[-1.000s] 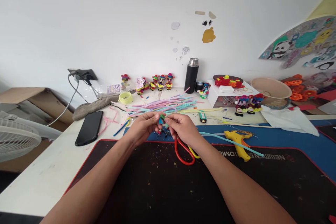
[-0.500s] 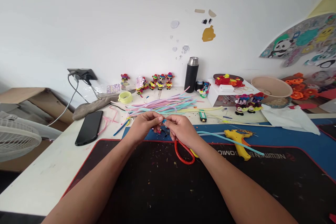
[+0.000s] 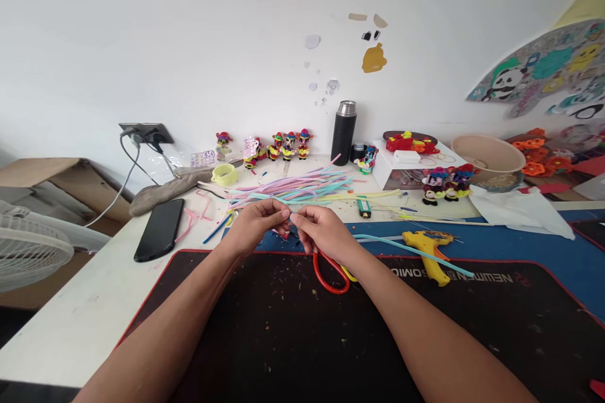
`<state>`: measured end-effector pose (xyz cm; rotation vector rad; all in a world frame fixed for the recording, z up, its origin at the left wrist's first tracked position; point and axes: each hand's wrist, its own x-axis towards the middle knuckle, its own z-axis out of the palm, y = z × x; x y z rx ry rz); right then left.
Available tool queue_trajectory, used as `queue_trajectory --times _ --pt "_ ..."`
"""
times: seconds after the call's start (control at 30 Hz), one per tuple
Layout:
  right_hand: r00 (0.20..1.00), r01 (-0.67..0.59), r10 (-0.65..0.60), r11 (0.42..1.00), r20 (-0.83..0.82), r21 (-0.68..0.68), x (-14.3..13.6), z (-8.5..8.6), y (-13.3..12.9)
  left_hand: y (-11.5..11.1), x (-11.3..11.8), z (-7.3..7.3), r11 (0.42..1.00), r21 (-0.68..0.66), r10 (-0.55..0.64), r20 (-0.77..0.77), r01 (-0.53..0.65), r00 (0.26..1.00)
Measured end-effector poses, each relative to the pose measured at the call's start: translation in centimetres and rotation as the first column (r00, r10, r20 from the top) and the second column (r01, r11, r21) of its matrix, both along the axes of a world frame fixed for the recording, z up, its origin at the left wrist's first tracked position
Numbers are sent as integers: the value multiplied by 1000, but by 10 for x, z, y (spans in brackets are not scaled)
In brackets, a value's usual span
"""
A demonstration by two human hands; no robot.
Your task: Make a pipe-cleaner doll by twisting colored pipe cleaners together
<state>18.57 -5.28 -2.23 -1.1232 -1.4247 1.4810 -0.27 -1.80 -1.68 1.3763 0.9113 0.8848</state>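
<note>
My left hand (image 3: 258, 227) and my right hand (image 3: 324, 230) meet fingertip to fingertip over the back edge of the black mat. Both are closed in a pinch, and whatever sits between the fingertips is covered by them. Red scissor-like handles (image 3: 332, 286) show just under my right hand; whether that hand bears them or they lie on the mat I cannot tell. Behind the fingers lies a heap of pastel pipe cleaners (image 3: 293, 187). Small dark and red bits by my left fingers are partly hidden.
A yellow glue gun (image 3: 432, 258) with a light blue pipe cleaner (image 3: 416, 249) across it lies to the right. At left are a phone (image 3: 159, 230) and a fan (image 3: 33, 252). Small figures (image 3: 288, 146), a black flask (image 3: 344, 133) and a white box (image 3: 401, 170) stand along the wall.
A small blue piece that showed between the fingertips is now out of sight behind them. The hands have barely moved; the whole view has shifted slightly.
</note>
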Motion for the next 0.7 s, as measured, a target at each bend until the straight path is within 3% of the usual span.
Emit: queue_trajectory --times 0.2,0.4,0.53,0.7 --pt "1000 16 -16 999 -5 27 0 -2 1 -7 6 8 996 89 31 -78 -24 996" --pt "999 13 -12 999 -41 35 1 -1 2 -6 6 3 1000 -12 6 -1 -6 1000" --pt "999 14 -18 996 44 85 4 -1 3 -5 4 5 999 52 -2 -160 10 987" --pt "974 16 -56 983 220 180 4 -1 1 -9 5 11 961 274 88 -393 25 915"
